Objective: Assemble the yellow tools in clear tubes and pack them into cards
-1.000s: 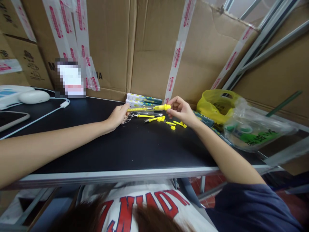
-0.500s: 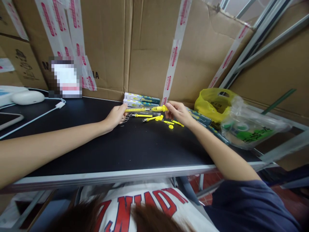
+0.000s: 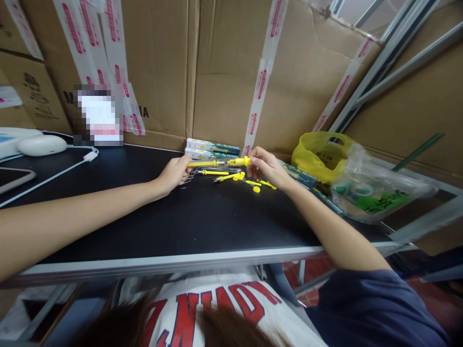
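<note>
A slim spring scale (image 3: 220, 163), clear-tubed with yellow graduations inside, is held level above the black tabletop. My left hand (image 3: 174, 174) is closed round its left end, hiding that tip. At the other end, the fingertips of my right hand (image 3: 269, 167) pinch the yellow end cap (image 3: 246, 161). Beneath the tube lie yellow graduated rods (image 3: 215, 173), several small yellow rings (image 3: 256, 189) and short yellow pieces (image 3: 266, 184). Thin metal hooks (image 3: 188, 178) are bunched beside my left fingers.
White-and-green printed boxes (image 3: 208, 153) lie along the cardboard at the back, and more boxes (image 3: 307, 179) sit beyond my right wrist. A yellow plastic bag (image 3: 318, 156) and a clear bag (image 3: 379, 193) are at right. A phone (image 3: 16, 180) and white cable (image 3: 50, 180) occupy the left.
The fingers of my right hand have shifted their grip at the yellow cap, with the hand slightly raised. My left hand and the spring scale stay nearly still.
</note>
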`<state>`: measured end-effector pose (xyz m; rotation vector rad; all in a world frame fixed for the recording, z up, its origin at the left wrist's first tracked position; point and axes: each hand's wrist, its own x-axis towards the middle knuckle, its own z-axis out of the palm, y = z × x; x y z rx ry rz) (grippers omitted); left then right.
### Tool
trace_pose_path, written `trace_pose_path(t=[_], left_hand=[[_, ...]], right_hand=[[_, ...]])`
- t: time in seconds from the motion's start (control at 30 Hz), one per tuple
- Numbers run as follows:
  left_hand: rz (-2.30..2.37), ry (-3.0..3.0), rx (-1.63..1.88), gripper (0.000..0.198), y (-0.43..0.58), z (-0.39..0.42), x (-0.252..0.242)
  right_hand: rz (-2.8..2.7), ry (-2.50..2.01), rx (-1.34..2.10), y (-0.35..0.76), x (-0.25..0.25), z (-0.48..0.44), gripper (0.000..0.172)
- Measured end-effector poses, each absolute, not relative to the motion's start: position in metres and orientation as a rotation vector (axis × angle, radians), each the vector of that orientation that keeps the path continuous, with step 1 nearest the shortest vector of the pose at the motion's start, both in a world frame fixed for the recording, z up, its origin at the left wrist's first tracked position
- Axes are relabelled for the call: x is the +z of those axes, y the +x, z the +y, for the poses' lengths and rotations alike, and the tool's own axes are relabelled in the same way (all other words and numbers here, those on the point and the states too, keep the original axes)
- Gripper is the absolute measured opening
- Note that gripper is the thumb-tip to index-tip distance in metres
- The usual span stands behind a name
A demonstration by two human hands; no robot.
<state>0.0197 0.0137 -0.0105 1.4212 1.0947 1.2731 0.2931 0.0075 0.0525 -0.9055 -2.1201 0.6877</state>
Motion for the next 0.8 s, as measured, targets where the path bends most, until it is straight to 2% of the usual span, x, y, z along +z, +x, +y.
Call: trace_pose_path(t=[0.5, 0.57, 0.7, 0.8], left_hand=[[1.077, 1.426, 1.257, 0.043, 0.0189, 0.0151, -0.0128], [1.08, 1.416, 1.258, 0.043, 0.0191, 0.0152, -0.0126], [1.097, 1.395, 1.268, 0.043, 0.0193, 0.0156, -0.0124], [1.096, 1.395, 1.269, 0.043, 0.0194, 0.0151, -0.0119]], right_hand=[[-2.185, -1.007, 0.545, 0.2941, 0.0475, 0.014, 0.064], [-2.159, -0.992, 0.567, 0.2935, 0.0486, 0.0123, 0.058], [-2.104, -0.896, 0.65, 0.2923, 0.0523, 0.0068, 0.032], [-2.131, -0.844, 0.701, 0.2929, 0.0524, 0.0062, 0.025]])
